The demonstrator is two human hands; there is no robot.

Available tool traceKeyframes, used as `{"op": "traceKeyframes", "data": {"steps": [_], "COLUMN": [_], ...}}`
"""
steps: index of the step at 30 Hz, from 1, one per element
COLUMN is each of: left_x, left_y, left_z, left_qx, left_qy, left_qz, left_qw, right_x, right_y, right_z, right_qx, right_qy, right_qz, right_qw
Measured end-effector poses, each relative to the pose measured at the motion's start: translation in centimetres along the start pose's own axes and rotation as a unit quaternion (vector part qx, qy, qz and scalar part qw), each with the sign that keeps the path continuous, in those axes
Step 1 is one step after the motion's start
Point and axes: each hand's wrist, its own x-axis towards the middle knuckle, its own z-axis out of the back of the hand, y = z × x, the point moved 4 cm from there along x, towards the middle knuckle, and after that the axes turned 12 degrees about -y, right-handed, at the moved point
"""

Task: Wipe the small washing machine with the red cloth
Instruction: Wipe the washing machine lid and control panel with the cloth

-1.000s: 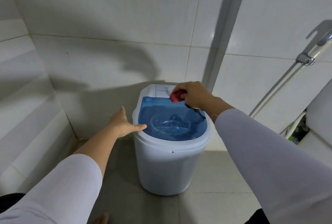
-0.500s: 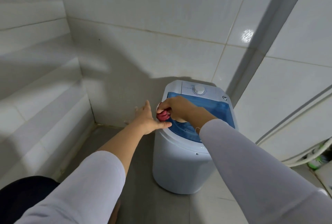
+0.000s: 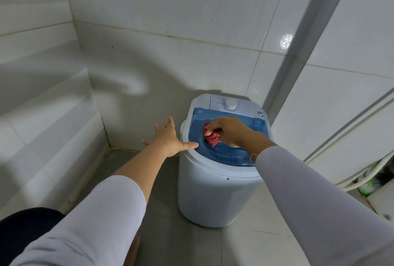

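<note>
A small white washing machine (image 3: 211,197) with a translucent blue lid (image 3: 226,155) and a white dial (image 3: 231,104) stands on the floor in a tiled corner. My right hand (image 3: 229,130) presses a bunched red cloth (image 3: 211,137) onto the left middle of the blue lid. My left hand (image 3: 170,141) has its fingers spread, with the thumb resting on the machine's left rim and the palm against its side. Most of the cloth is hidden under my right fingers.
White tiled walls close in at the left and behind the machine. A grey tiled floor (image 3: 162,191) surrounds it. White hoses and a green item (image 3: 366,186) lie low at the right beside a white fixture's edge.
My right hand has slid the red cloth from the lid's left rim toward the lid's middle. My left hand stays on the left rim. The camera view has shifted slightly.
</note>
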Motion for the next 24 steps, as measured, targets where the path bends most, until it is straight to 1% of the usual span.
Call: {"op": "traceKeyframes", "data": {"steps": [6,14,19,24], "left_x": [-0.1,0.1,0.3,0.3], "left_y": [-0.3,-0.1,-0.1,-0.2], "left_z": [0.2,-0.1,-0.2,-0.1], "left_qx": [0.023,0.031,0.050,0.060], "left_qy": [-0.007,-0.014,-0.028,-0.031], "left_qz": [-0.001,0.002,-0.002,-0.002], "left_qw": [1.000,0.999,0.998,0.998], "right_x": [-1.8,-3.8,-5.8,-7.4], "right_y": [-2.9,-5.9,-7.4,-9.0], "right_z": [0.4,1.0,2.0,2.4], "right_qx": [0.025,0.035,0.024,0.006], "right_qy": [-0.026,-0.046,-0.062,-0.056], "right_qz": [-0.046,-0.083,-0.118,-0.156], "right_qw": [0.998,0.995,0.991,0.986]}}
